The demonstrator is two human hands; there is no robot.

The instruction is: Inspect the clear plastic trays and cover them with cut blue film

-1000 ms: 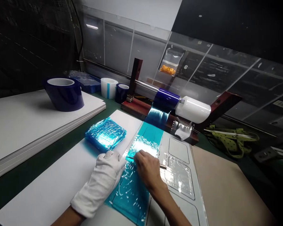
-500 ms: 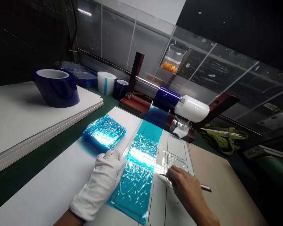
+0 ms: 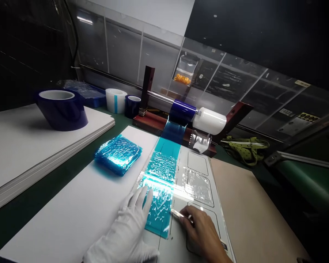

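A strip of blue film point(image 3: 160, 168) runs from the dark blue roll point(image 3: 182, 111) down over a white board with black outlines point(image 3: 197, 163). My left hand point(image 3: 126, 226), in a white glove, lies with its fingers spread along the left edge of the film, holding nothing. Bare and curled, my right hand point(image 3: 201, 228) grips a slim knife point(image 3: 178, 213), its tip at the film's right edge. To the left of the strip sits a stack of blue film pieces point(image 3: 118, 154).
A large blue tape roll point(image 3: 61, 111) stands on a stack of white sheets point(image 3: 11, 142) at the left. Behind are a white roll point(image 3: 116, 101), a smaller blue roll point(image 3: 132, 106) and the wooden roll stand point(image 3: 150, 124). Brown board point(image 3: 252, 204) lies right; a green pouch point(image 3: 244, 149) is beyond it.
My left hand has moved closer and its fingers have spread. My right hand has brought the knife nearer to me, to the film's edge. The view has shifted slightly.
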